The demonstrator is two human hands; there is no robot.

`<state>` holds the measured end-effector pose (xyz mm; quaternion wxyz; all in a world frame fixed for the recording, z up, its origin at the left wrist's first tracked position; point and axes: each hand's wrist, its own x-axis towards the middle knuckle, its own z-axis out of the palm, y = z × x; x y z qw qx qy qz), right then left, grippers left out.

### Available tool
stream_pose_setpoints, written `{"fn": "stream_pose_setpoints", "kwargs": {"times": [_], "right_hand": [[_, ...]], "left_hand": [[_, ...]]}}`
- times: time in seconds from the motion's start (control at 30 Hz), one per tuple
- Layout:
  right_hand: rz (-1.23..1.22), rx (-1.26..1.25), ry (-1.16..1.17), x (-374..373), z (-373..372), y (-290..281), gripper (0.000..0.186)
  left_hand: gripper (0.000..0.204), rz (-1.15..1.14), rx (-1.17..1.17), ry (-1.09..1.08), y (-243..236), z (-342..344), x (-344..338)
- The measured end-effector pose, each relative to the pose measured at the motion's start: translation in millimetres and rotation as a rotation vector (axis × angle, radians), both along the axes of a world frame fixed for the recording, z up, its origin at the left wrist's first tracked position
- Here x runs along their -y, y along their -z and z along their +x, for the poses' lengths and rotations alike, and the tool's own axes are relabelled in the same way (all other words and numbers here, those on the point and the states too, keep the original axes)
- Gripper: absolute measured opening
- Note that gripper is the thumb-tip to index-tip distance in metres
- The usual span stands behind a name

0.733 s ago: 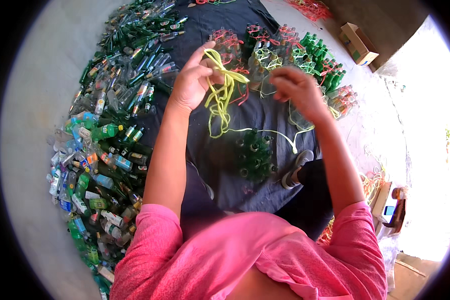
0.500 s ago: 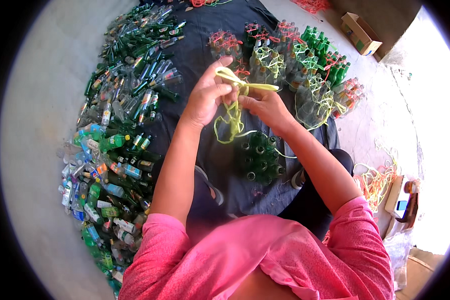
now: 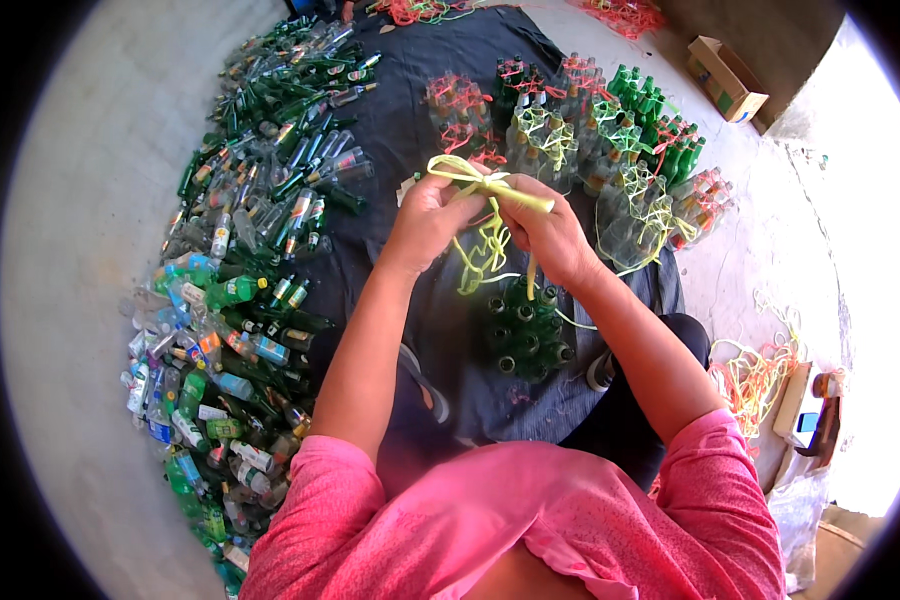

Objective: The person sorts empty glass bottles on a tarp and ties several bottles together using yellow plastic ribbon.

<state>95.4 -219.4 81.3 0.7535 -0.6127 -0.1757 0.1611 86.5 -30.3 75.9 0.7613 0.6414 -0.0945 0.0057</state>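
My left hand (image 3: 428, 222) and my right hand (image 3: 552, 230) meet in front of me, both with fingers closed on a yellow-green plastic string (image 3: 460, 168). A loop of it stands up over the left fingers, and a thicker flattened length lies across the right ones. Tangled strands dangle beneath, between the hands. Below them, a cluster of upright green glass bottles (image 3: 526, 338) stands between my feet, with a thin pale strand lying around it. What each fingertip pinches is partly hidden.
Bottle bundles bound with red and green string (image 3: 635, 215) stand ahead on the right, on a dark sheet (image 3: 390, 130). A long heap of loose glass and plastic bottles (image 3: 240, 390) runs along my left. Loose string (image 3: 755, 375) and a cardboard box (image 3: 727, 80) lie right.
Both hands have drawn closer together around the string. My left fingers, more raised before, are now folded down on the loop. The view has shifted slightly.
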Motion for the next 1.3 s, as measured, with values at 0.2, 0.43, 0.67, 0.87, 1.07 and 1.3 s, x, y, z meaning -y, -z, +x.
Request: {"fn": "stream_pose_setpoints", "kwargs": {"times": [0.2, 0.43, 0.67, 0.87, 1.07, 1.3], "right_hand": [[-0.295, 0.362, 0.151, 2, 5, 9, 0.027], [-0.363, 0.399, 0.014, 11, -5, -9, 0.026], [-0.304, 0.185, -0.224, 73, -1, -57, 0.024], [0.34, -0.149, 0.518, 136, 72, -21, 0.022], [0.348, -0.079, 0.674, 174, 107, 5, 0.027], [0.008, -0.059, 0.721, 165, 94, -7, 0.031]], "left_hand": [[0.024, 0.166, 0.003, -0.025, 3, 2, -1], [0.023, 0.238, 0.053, -0.373, 5, 13, -26], [0.022, -0.075, -0.071, -0.845, 2, 33, -142], [0.022, 0.085, -0.124, -0.723, -8, 28, -127], [0.032, 0.023, -0.126, -0.692, 2, 31, -131], [0.032, -0.15, -0.177, -0.555, 0, 21, -140]]}}
